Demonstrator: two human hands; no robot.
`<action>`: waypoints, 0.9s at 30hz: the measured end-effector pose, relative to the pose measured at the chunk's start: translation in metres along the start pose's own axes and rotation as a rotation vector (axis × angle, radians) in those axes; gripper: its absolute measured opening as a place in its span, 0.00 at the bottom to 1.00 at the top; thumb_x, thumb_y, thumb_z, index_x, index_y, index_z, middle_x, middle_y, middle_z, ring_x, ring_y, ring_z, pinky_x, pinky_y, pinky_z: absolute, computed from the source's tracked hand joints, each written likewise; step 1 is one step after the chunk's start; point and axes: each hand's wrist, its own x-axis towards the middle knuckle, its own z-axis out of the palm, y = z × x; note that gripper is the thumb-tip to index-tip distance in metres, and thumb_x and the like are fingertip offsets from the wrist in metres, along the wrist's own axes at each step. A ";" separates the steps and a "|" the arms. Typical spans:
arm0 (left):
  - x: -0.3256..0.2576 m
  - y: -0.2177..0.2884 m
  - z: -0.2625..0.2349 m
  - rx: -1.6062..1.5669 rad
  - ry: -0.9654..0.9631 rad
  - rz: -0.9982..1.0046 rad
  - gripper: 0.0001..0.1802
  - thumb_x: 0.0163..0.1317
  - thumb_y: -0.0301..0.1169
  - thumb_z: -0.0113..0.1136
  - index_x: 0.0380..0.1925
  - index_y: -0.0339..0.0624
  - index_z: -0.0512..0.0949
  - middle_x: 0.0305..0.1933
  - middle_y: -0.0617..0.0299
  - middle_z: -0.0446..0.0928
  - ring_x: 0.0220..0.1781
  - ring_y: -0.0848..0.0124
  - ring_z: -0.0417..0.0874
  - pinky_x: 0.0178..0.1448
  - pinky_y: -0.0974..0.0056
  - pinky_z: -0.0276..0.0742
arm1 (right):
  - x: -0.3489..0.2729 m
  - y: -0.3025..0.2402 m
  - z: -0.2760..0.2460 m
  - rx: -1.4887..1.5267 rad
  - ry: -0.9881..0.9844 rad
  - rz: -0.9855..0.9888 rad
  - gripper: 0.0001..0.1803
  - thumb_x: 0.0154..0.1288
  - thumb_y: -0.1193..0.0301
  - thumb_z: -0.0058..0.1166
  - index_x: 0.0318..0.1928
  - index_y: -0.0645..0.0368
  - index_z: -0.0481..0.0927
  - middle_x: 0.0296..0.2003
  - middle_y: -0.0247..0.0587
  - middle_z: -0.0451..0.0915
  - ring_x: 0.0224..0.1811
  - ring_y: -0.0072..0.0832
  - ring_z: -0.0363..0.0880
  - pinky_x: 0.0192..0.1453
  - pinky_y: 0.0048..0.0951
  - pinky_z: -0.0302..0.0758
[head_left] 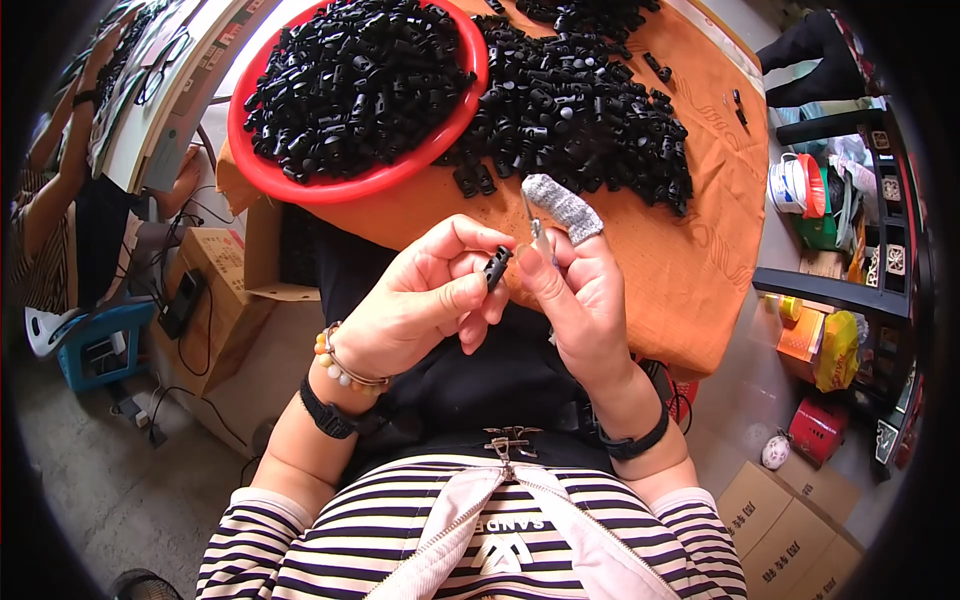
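Left hand (425, 300) pinching a small black clip (497, 267), right hand (580, 290) gripping a thin metal tool (533, 222), both just off the table edge (400, 235).

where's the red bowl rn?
Head view, upper left: the red bowl, full of black plastic parts, sits on the orange cloth, left of the loose pile.

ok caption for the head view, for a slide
Left hand holds a black clip, right hand a thin tool, before a red bowl of clips.
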 end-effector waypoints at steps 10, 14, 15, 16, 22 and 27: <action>-0.004 0.003 -0.004 -0.023 0.040 -0.040 0.17 0.65 0.32 0.53 0.53 0.46 0.66 0.31 0.61 0.73 0.26 0.77 0.74 0.29 0.74 0.72 | -0.003 -0.003 0.000 -0.019 0.022 0.008 0.24 0.66 0.69 0.54 0.59 0.65 0.64 0.33 0.26 0.72 0.31 0.09 0.64 0.36 0.11 0.63; -0.005 0.004 -0.006 -0.060 0.077 0.022 0.18 0.66 0.33 0.52 0.55 0.46 0.65 0.32 0.60 0.73 0.25 0.77 0.73 0.30 0.73 0.72 | -0.009 -0.002 -0.007 -0.141 -0.090 0.028 0.18 0.65 0.71 0.53 0.53 0.65 0.69 0.38 0.31 0.77 0.34 0.10 0.68 0.39 0.12 0.66; -0.005 0.005 -0.006 -0.051 0.091 0.049 0.18 0.66 0.33 0.52 0.55 0.45 0.65 0.32 0.60 0.72 0.25 0.77 0.73 0.30 0.73 0.72 | -0.009 -0.001 -0.005 -0.139 -0.094 0.027 0.18 0.65 0.71 0.53 0.53 0.65 0.69 0.38 0.31 0.77 0.34 0.10 0.68 0.39 0.12 0.66; -0.005 0.005 -0.006 -0.050 0.090 0.050 0.18 0.66 0.33 0.52 0.55 0.45 0.65 0.32 0.60 0.72 0.25 0.77 0.73 0.30 0.73 0.72 | -0.010 -0.002 -0.004 -0.145 -0.128 0.028 0.18 0.65 0.73 0.54 0.53 0.65 0.69 0.38 0.33 0.78 0.34 0.11 0.69 0.39 0.12 0.67; -0.006 0.006 -0.004 -0.014 0.129 0.054 0.18 0.67 0.31 0.50 0.55 0.45 0.64 0.32 0.62 0.73 0.25 0.77 0.73 0.30 0.73 0.72 | -0.009 0.000 0.006 -0.083 -0.120 -0.001 0.18 0.63 0.76 0.55 0.52 0.65 0.70 0.39 0.39 0.80 0.37 0.13 0.75 0.40 0.16 0.72; -0.007 0.006 -0.005 0.004 0.111 0.062 0.17 0.67 0.30 0.50 0.55 0.45 0.64 0.32 0.62 0.73 0.25 0.77 0.74 0.30 0.73 0.72 | -0.010 0.003 0.003 -0.169 -0.146 -0.056 0.19 0.62 0.76 0.55 0.53 0.65 0.70 0.40 0.40 0.80 0.37 0.15 0.76 0.40 0.17 0.74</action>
